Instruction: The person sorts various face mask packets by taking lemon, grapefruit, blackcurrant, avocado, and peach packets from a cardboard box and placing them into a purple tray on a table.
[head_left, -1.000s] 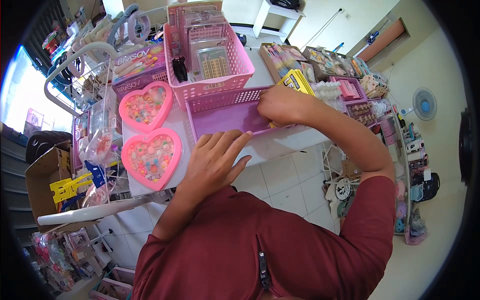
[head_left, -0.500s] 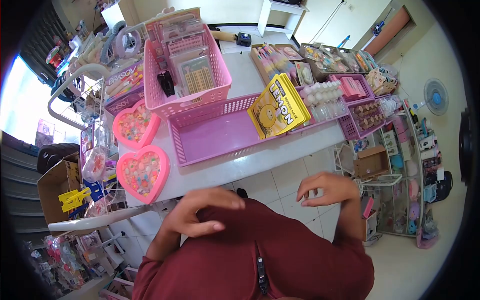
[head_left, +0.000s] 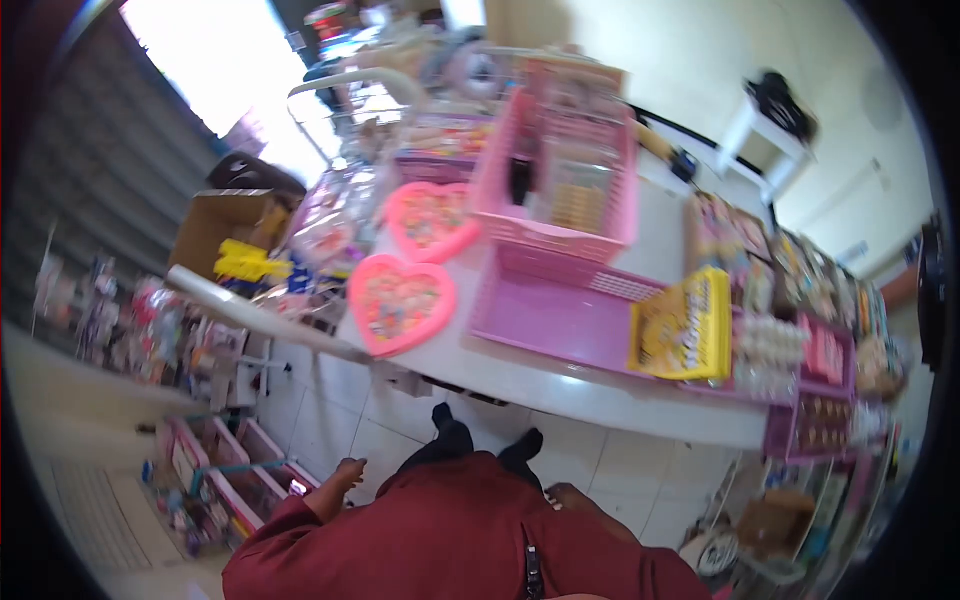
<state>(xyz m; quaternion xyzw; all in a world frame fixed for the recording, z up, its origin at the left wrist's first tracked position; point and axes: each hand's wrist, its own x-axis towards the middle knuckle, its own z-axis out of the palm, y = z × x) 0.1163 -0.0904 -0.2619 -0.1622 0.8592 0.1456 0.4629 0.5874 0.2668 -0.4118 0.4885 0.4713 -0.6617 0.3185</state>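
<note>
My left hand [head_left: 347,476] hangs low beside my body, over the floor tiles. It touches nothing I can see, and its blurred fingers look slightly apart. My right hand [head_left: 568,497] is down at my other side, in shadow and partly hidden by my clothing, so its fingers cannot be made out. Ahead of both hands is the white table [head_left: 520,375]. Near its edge lie two pink heart-shaped cases [head_left: 446,304] of small colourful pieces. Beside them a purple basket [head_left: 560,318] has yellow lemon mask packets [head_left: 682,328] at its right end.
A pink basket [head_left: 562,238] of packaged goods stands behind the purple one. More small goods in boxes and baskets fill the table's right end. On the left are a cardboard box [head_left: 215,232] and a white rail [head_left: 260,318]. Pink-framed shelving [head_left: 225,455] stands lower left.
Both hands have dropped from in front of my body to my sides. The view has swung left, so the table and its goods appear further right. The goods keep their arrangement.
</note>
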